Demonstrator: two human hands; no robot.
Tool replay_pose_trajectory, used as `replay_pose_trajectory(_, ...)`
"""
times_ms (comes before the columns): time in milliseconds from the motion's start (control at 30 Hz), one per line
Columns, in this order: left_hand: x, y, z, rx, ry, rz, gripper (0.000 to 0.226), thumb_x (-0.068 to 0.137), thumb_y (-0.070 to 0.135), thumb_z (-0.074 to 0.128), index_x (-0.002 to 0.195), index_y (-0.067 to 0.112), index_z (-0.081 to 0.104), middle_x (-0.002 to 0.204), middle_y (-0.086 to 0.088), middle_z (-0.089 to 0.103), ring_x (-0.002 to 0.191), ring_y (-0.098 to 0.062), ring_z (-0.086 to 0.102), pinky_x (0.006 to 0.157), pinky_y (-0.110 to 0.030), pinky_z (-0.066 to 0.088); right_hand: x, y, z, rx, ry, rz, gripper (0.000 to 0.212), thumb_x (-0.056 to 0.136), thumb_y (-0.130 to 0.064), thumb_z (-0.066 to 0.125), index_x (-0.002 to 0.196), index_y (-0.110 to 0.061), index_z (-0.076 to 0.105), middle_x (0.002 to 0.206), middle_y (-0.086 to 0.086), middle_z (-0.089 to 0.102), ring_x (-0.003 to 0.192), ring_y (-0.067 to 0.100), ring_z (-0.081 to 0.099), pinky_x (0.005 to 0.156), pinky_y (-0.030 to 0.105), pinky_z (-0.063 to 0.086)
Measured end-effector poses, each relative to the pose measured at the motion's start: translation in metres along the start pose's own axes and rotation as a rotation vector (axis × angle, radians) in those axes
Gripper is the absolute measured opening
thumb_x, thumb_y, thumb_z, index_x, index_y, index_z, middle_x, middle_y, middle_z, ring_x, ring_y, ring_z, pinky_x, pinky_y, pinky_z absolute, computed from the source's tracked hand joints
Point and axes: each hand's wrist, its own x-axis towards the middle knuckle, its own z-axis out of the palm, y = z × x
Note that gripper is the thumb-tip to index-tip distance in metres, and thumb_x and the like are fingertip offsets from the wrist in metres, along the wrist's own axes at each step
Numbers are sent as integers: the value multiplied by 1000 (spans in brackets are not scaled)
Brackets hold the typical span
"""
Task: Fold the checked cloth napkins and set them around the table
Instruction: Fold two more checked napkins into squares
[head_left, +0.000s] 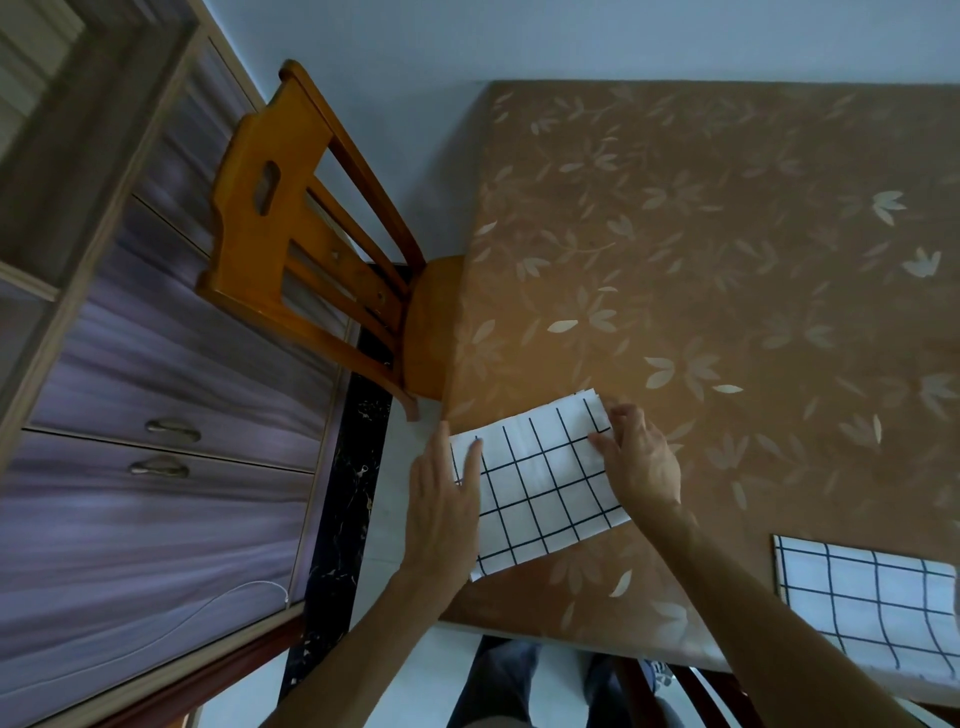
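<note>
A folded white napkin with a black check (540, 483) lies at the left edge of the table (727, 260), which has a brown leaf-patterned cover. My left hand (444, 499) rests flat on the napkin's left end, fingers spread. My right hand (636, 457) presses on its far right end, fingertips at the folded corner. A second checked napkin (872, 608) lies flat near the table's front right edge, partly cut off by the frame.
A wooden chair (306, 249) is pushed in at the table's left side. Beyond it stands a purple-fronted cabinet with drawers (171, 395). Another chair's back (691, 691) shows below the table's near edge, next to my legs.
</note>
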Motion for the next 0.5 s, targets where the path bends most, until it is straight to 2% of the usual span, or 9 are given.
replay_pose_trajectory(67,2,8,3,-38,-6,162,75,72,-2,65,142,14,45,158,-22,26,143,-35,30,116,-49,33,-1,1,2,4,19,-10,33,91,-30,65,117,-16,50,108,5,64,102,27,61,71,38,50)
replay_pose_trajectory(133,2,11,9,-6,-57,266,67,83,19,61,147,19,41,162,-18,20,150,-32,18,121,-51,18,-1,2,2,-5,20,-3,34,91,-30,65,118,-15,51,110,5,63,104,27,59,72,39,50)
replay_pose_trajectory(200,3,8,19,12,-139,248,69,92,49,47,154,24,30,165,-15,9,153,-31,7,121,-55,11,-2,1,2,-29,22,9,37,90,-32,66,119,-14,52,111,8,61,105,28,57,76,39,50)
replay_pose_trajectory(267,4,4,29,26,-208,200,80,91,66,36,158,27,15,166,-14,-2,153,-32,-1,120,-58,11,-3,1,2,-130,84,-39,46,86,-31,71,121,-9,52,111,13,59,103,30,55,83,40,48)
replay_pose_trajectory(333,3,2,37,51,-224,191,85,90,71,31,159,28,6,165,-15,-8,153,-33,-5,118,-60,12,-5,1,7,-311,123,-196,57,84,-25,75,130,-6,47,126,19,54,114,35,53,95,44,47)
replay_pose_trajectory(400,2,1,40,60,-224,195,87,90,73,29,159,27,4,165,-16,-8,153,-34,-4,117,-61,13,-9,-3,16,-399,82,-427,61,87,-16,67,141,-8,41,150,20,37,137,38,38,109,49,37)
replay_pose_trajectory(500,2,2,42,59,-199,188,86,90,74,28,159,25,8,165,-19,-3,153,-36,-2,117,-62,13,-23,-12,40,-401,-38,-697,59,93,-14,51,149,-9,33,161,14,19,148,30,19,116,48,29)
